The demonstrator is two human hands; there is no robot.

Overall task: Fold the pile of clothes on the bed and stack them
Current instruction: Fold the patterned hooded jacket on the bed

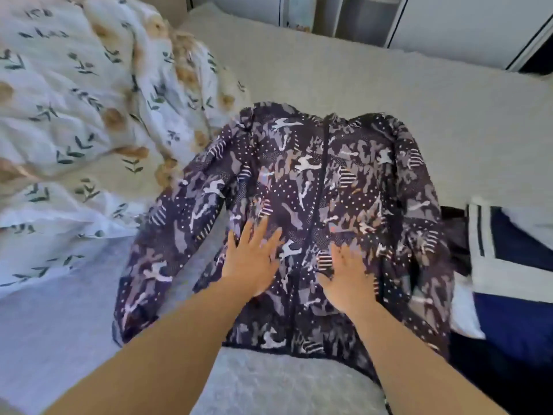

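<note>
one jacket [302, 205], two hands, one duvet [74, 115]

Zip-front fabric jacket [314, 211]: dark navy ground, grey and white camouflage shapes, white dots, striped patches. Crumpled cotton duvet [74, 115]: white ground, dark green leaf sprigs, tan-orange flowers. Textured bed cover [389, 94]: plain cream. Folded garment [514, 265] at right: navy blue, white band with dark stripes.

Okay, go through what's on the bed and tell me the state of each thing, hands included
Jacket: spread flat, front up, zipped shut, unfolded.
Left hand: open, flat on the jacket.
Right hand: open, flat on the jacket.
Flowered quilt: bunched up, left of the jacket.
Navy and white clothes: folded, right of the jacket.
</note>
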